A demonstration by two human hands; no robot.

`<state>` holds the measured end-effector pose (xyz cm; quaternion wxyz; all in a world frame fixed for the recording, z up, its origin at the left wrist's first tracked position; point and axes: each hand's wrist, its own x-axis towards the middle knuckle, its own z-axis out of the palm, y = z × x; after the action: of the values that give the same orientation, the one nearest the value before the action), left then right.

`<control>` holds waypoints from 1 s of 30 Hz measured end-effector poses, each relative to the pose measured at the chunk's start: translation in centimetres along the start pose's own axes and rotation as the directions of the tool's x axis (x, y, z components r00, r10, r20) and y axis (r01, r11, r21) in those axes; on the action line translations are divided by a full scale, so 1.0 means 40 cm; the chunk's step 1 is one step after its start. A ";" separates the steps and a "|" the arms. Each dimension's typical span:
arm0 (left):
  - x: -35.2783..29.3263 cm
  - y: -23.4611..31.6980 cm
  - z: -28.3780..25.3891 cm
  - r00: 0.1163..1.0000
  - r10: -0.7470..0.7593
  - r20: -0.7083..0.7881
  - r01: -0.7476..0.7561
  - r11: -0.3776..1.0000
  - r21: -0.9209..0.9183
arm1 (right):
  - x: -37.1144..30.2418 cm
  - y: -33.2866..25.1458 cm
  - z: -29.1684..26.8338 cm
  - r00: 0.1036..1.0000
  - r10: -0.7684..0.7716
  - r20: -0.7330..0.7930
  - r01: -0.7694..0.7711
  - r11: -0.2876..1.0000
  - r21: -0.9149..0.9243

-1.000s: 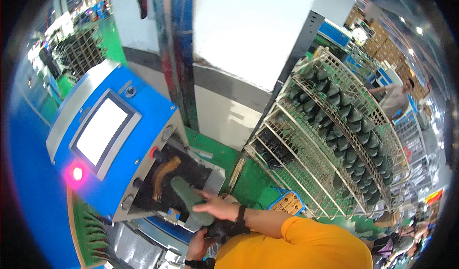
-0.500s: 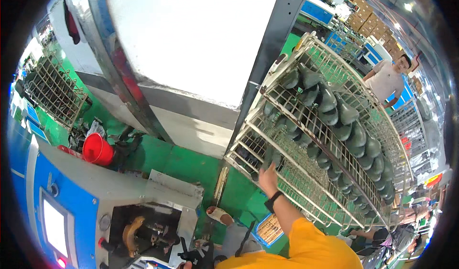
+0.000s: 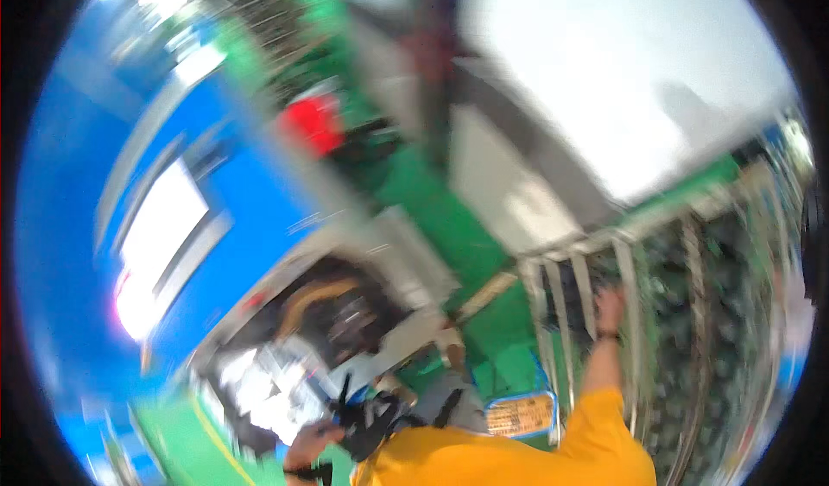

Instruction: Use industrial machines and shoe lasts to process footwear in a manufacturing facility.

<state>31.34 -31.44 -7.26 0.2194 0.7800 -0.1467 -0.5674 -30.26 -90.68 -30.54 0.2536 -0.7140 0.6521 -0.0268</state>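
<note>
My right hand (image 3: 610,303) reaches out to the right, in among the pale bars of a wire rack (image 3: 627,292). Motion smears its fingers, so I cannot make out whether it holds anything. Rows of dark grey-green, rounded shoe-like pieces (image 3: 717,313) fill the rack's shelves. Low in the middle, my left hand (image 3: 313,443) is closed at the edge of a black item with straps (image 3: 371,419), held close to my body. The blur hides that item's exact kind.
On the left stands a blue machine (image 3: 259,192) with a bright screen (image 3: 166,218) and a dark work opening holding a tan curved part (image 3: 315,300). Beyond is a red bucket (image 3: 314,125). A large white panel (image 3: 622,80) rises ahead. A blue-rimmed tray (image 3: 521,415) lies below the rack.
My view has swung left, so machine and rack have shifted right in the picture, heavily blurred. My left hand and the black item have come further into view. My right arm still stretches to the rack.
</note>
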 end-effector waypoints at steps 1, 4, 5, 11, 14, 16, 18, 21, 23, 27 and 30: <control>-0.007 0.098 -0.007 0.999 0.002 0.042 -0.005 0.997 0.077 | -0.063 0.012 -0.001 0.879 0.310 -0.361 -0.031 0.795 0.606; -0.229 -0.077 -0.070 0.990 0.037 -0.139 -0.065 0.978 -0.200 | -0.181 -0.321 0.082 0.983 0.182 -0.032 -0.128 0.799 0.587; -0.260 -0.117 -0.080 0.975 -0.010 -0.221 -0.073 0.930 -0.361 | -0.219 -0.350 0.124 0.952 0.305 -0.038 -0.186 0.668 0.720; -0.389 -0.497 -0.097 0.649 -0.094 -0.755 -0.335 0.856 -0.394 | -0.444 -0.776 0.293 0.968 0.048 0.247 -0.182 0.812 0.555; -0.314 -0.662 -0.185 0.490 0.061 -0.870 -0.165 0.986 -0.024 | -0.571 -0.960 0.323 0.950 -0.056 0.307 -0.113 0.855 0.505; -0.208 -0.809 -0.208 0.372 0.022 -0.928 0.102 0.993 0.065 | -0.630 -1.046 0.366 0.842 -0.287 0.457 0.046 0.882 0.469; -0.150 -0.861 -0.213 0.345 -0.099 -0.933 0.289 0.957 0.005 | -0.754 -1.164 0.386 0.796 -0.364 0.484 0.157 0.896 0.416; -0.198 -0.923 -0.207 0.285 -0.060 -0.957 0.220 0.976 0.004 | -0.890 -1.267 0.414 0.595 -0.524 0.609 0.364 0.852 0.377; -0.249 -0.959 -0.170 0.232 -0.003 -0.973 0.077 0.997 0.015 | -0.959 -1.307 0.432 0.484 -0.576 0.659 0.459 0.808 0.369; -0.405 -0.958 -0.021 0.189 0.005 -0.982 -0.043 0.999 -0.003 | -0.931 -1.343 0.514 0.233 -0.760 0.607 0.877 0.434 0.205; -0.629 -1.066 0.277 0.088 -0.158 -0.984 -0.047 0.986 -0.162 | -1.117 -1.444 0.543 -0.041 -0.764 0.644 0.975 0.111 0.193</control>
<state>12.09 15.32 -11.16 0.2976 0.9437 0.1130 0.0904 24.13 -40.17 -13.43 0.2451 -0.9519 -0.0997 0.1545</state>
